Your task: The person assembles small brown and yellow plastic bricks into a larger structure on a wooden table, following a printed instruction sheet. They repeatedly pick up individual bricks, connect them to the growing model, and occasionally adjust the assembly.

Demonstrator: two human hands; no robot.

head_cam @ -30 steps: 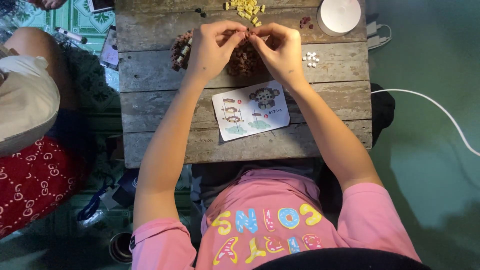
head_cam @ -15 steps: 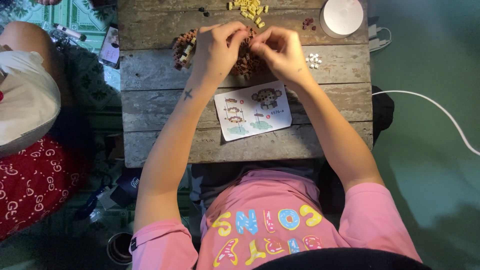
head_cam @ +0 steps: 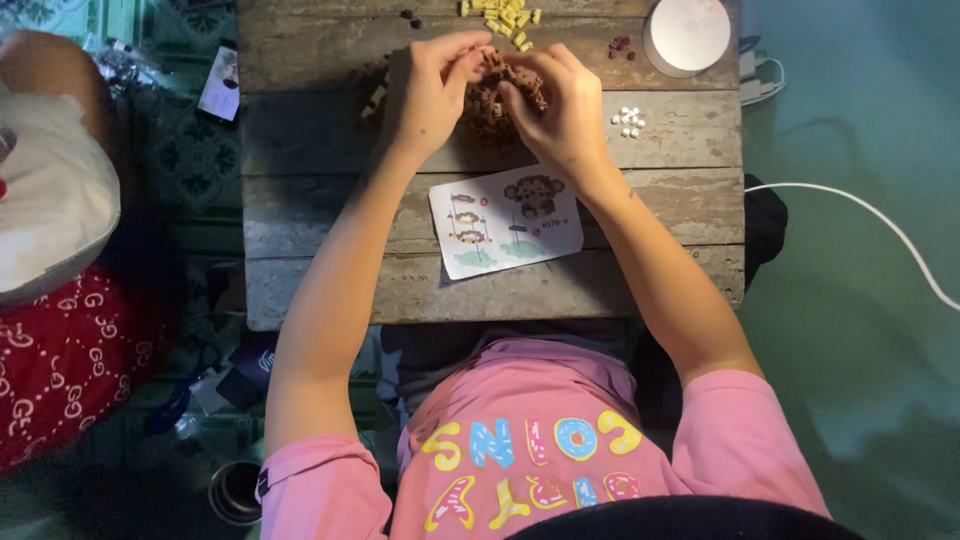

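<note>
While both hands have crept closer over the brown brick model (head_cam: 510,95) above the instruction card (head_cam: 505,220), left hand (head_cam: 425,95) and right hand (head_cam: 565,115) stay pinched on it, pressing pieces together.

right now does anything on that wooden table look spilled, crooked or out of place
Nothing looks spilled. The instruction card lies slightly askew on the table. Yellow pieces and white pieces sit in small loose piles. Both hands, left hand and right hand, hold the brown block model.

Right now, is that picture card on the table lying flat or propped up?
Lying flat. The picture card rests face up on the wooden table, all corners down, just below both hands, which touch a brown brick model.
</note>
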